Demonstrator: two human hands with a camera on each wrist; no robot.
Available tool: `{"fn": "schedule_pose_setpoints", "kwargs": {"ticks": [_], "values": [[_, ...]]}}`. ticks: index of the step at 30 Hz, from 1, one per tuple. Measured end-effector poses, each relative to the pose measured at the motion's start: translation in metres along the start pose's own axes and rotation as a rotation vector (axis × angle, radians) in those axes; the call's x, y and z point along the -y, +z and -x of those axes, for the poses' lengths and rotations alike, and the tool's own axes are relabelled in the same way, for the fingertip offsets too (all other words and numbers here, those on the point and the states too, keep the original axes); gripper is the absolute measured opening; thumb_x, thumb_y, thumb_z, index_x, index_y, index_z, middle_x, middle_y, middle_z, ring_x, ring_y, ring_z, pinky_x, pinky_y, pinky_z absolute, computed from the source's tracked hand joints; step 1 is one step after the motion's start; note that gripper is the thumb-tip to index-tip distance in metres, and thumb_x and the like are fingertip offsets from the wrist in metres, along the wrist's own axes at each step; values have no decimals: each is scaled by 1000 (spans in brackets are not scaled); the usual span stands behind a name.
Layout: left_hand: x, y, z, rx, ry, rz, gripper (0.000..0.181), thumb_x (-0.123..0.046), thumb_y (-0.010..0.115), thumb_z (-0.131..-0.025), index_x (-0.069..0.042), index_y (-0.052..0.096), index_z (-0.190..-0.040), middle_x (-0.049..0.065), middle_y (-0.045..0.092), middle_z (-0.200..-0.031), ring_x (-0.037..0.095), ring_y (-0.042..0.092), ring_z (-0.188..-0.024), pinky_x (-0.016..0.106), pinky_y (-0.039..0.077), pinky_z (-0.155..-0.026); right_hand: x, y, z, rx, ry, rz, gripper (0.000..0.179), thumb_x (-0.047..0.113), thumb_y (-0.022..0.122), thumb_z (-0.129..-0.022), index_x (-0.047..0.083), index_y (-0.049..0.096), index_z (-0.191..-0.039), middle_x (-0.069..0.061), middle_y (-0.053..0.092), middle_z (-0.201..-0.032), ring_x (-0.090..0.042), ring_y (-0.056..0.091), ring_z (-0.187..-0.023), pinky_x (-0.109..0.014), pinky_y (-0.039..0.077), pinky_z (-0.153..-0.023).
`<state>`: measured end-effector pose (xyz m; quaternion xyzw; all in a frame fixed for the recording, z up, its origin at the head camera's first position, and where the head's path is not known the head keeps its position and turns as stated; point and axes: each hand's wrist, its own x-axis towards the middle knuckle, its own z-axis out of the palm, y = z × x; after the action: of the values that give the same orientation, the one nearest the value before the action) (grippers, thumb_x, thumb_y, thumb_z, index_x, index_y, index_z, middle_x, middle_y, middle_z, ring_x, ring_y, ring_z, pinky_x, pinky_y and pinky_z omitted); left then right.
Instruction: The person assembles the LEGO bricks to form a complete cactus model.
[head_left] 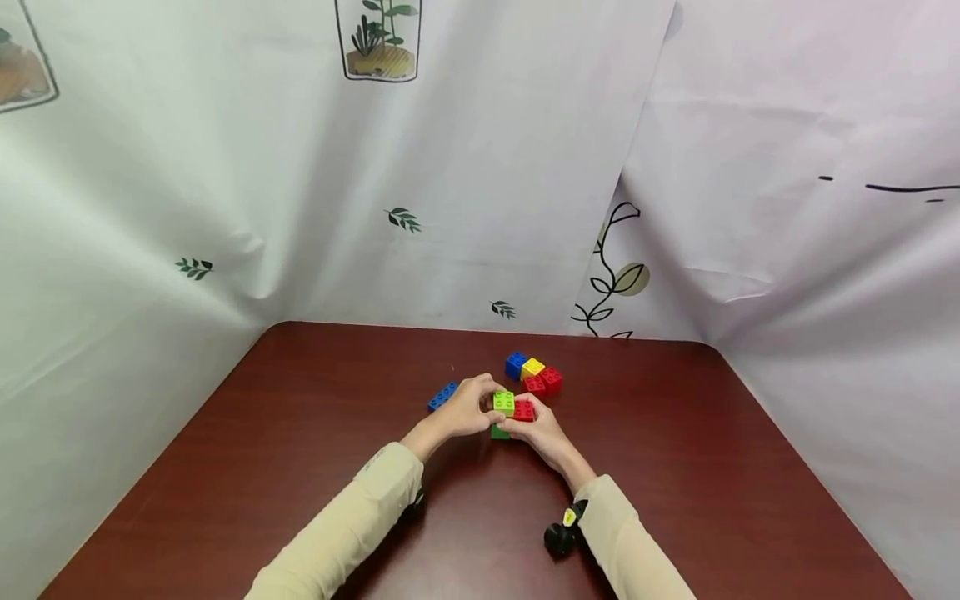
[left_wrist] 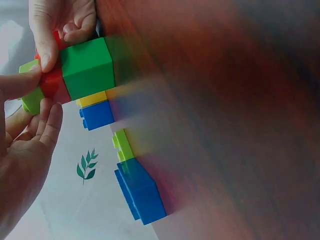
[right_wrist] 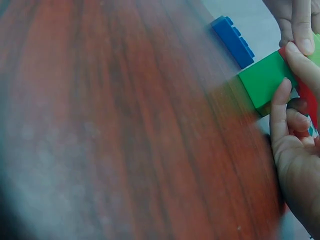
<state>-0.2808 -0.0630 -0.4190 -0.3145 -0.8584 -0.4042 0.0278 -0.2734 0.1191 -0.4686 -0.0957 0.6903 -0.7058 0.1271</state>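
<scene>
A small stack of toy building bricks stands between my two hands. At its bottom is a dark green brick [left_wrist: 88,69], with a red brick [head_left: 523,412] above it that juts out to the right. On top sits a lime green brick [head_left: 503,404]. My left hand [head_left: 467,410] pinches this lime brick between thumb and fingers. The right hand [head_left: 546,435] grips the red brick from the right, thumb on the near side. In the right wrist view, one right fingertip lies against the green brick [right_wrist: 267,80].
Left of the stack lies a long blue brick [head_left: 442,397], with another lime brick [left_wrist: 123,145] by it. Behind the stack are a blue brick [head_left: 516,365], a yellow brick [head_left: 532,368] and red bricks [head_left: 552,380]. A white printed curtain [head_left: 480,167] surrounds the brown table [head_left: 660,467].
</scene>
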Motion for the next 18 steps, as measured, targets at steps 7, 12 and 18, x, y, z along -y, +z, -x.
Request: {"fn": "schedule_pose_setpoints", "kwargs": {"ticks": [7,12,18], "values": [[2,2,1,-14,-3,-5,30,-4,73,-83,4,66,-111,8,56,-87,10,52,-73,19,45,-64,1,-2,-3,-5,10,17,43,12,72,-87,3,48,-121,4,62,-98,-9,61,-84,-21,54,-74],[7,12,5,-3,-52,55,28,-6,71,-86,0,61,-111,7,54,-90,11,49,-75,19,42,-66,-5,-3,2,-21,13,21,43,9,72,-86,1,49,-121,3,62,-96,-10,59,-80,-21,53,-71],[12,4,0,43,-159,189,26,-10,70,-89,1,59,-110,10,57,-92,13,50,-77,21,43,-68,-2,4,-3,-77,-10,-6,39,8,72,-85,3,51,-117,4,61,-94,-10,57,-77,-21,51,-68]]}}
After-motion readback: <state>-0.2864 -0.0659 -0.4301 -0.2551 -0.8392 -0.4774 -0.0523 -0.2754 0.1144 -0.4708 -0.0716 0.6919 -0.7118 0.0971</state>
